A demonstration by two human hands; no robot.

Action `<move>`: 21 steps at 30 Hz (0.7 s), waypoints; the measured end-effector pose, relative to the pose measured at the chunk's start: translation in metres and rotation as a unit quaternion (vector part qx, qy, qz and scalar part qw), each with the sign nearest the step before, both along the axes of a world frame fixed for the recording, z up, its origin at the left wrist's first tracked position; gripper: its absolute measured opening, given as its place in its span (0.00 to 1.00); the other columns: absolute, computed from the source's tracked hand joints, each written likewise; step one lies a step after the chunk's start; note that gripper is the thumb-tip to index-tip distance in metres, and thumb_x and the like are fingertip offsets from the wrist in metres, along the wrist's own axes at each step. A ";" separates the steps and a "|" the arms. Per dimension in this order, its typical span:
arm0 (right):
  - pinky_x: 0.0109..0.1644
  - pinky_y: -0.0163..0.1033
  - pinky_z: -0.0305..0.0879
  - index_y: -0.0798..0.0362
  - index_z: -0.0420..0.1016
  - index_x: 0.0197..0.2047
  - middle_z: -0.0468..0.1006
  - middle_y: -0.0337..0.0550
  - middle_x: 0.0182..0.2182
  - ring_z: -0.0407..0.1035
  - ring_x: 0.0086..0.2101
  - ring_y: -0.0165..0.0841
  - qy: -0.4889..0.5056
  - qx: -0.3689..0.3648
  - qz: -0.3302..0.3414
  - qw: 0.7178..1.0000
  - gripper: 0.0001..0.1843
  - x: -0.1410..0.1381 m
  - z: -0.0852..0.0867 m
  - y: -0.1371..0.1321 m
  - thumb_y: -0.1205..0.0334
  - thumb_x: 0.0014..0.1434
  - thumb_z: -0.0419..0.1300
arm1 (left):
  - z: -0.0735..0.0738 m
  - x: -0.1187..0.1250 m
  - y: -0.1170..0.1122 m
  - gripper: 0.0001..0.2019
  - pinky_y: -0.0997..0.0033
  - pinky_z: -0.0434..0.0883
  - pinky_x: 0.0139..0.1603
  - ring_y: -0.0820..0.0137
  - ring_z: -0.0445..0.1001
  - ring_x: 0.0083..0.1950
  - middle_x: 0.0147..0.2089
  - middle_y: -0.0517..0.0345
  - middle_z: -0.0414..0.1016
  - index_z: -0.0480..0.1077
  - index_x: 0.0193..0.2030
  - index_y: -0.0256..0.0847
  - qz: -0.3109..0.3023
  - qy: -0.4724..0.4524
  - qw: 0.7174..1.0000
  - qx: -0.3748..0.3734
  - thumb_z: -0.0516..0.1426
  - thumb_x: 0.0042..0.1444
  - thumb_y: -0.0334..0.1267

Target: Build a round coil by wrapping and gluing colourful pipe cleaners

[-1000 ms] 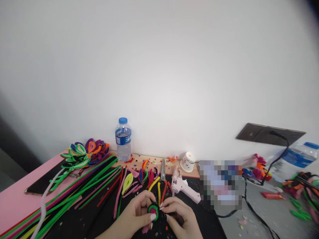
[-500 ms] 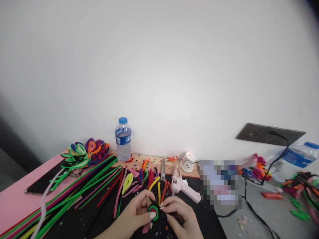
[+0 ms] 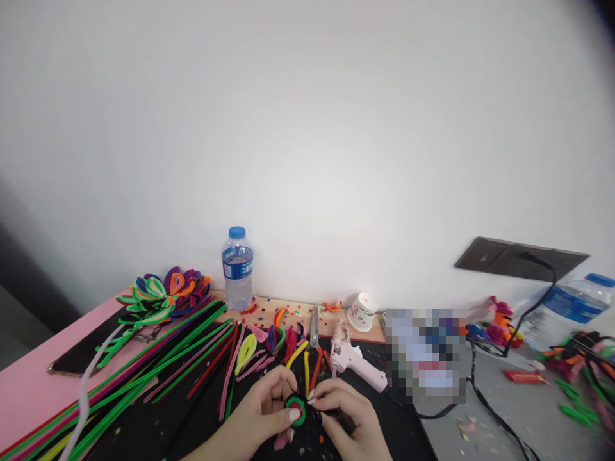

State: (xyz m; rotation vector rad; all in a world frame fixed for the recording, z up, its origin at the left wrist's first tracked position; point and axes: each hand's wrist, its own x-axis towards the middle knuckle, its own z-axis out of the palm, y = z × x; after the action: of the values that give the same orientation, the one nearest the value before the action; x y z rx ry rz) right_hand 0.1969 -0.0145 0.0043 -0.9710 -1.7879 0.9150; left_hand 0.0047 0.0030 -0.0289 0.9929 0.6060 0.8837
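My left hand [image 3: 262, 416] pinches a small round coil [image 3: 295, 410] of green and pink pipe cleaner at the bottom centre of the head view, thumb pressed on its front. My right hand [image 3: 348, 419] is curled against the coil's right side, fingertips touching its edge. Both hands rest over a black mat [image 3: 192, 416]. Just beyond my fingers lie short bent yellow, red and pink pipe cleaner pieces [image 3: 288, 349].
Long green, red and pink pipe cleaners [image 3: 158, 368] fan out at left, with a looped bundle [image 3: 163, 291] behind. A water bottle [image 3: 237, 267], scissors [image 3: 314, 328], pink glue gun [image 3: 353, 358], overturned paper cup [image 3: 361, 312] and black cable [image 3: 485, 397] lie around. Another bottle [image 3: 571, 307] stands far right.
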 end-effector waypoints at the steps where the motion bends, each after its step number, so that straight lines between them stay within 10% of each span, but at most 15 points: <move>1: 0.39 0.35 0.72 0.51 0.77 0.34 0.79 0.45 0.36 0.76 0.36 0.34 0.000 0.000 0.000 1.000 0.16 0.000 0.000 0.000 0.80 0.51 0.56 | 0.000 0.000 0.000 0.15 0.81 0.62 0.18 0.80 0.67 0.21 0.29 0.66 0.66 0.62 0.35 0.41 -0.001 0.000 1.000 -0.001 0.64 0.49 0.43; 21: 0.40 0.36 0.72 0.51 0.77 0.34 0.80 0.46 0.36 0.76 0.35 0.35 0.006 -0.008 0.000 1.000 0.15 0.001 0.001 -0.002 0.80 0.51 0.57 | -0.006 0.002 0.001 0.17 0.83 0.62 0.17 0.80 0.67 0.18 0.25 0.68 0.67 0.61 0.36 0.42 0.020 -0.021 0.999 -0.018 0.65 0.47 0.41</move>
State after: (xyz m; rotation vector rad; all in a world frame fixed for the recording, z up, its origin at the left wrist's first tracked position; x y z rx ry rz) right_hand 0.1977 -0.0160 0.0055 -0.9738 -1.7724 0.9350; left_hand 0.0067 0.0037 -0.0351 0.9304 0.6070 0.9232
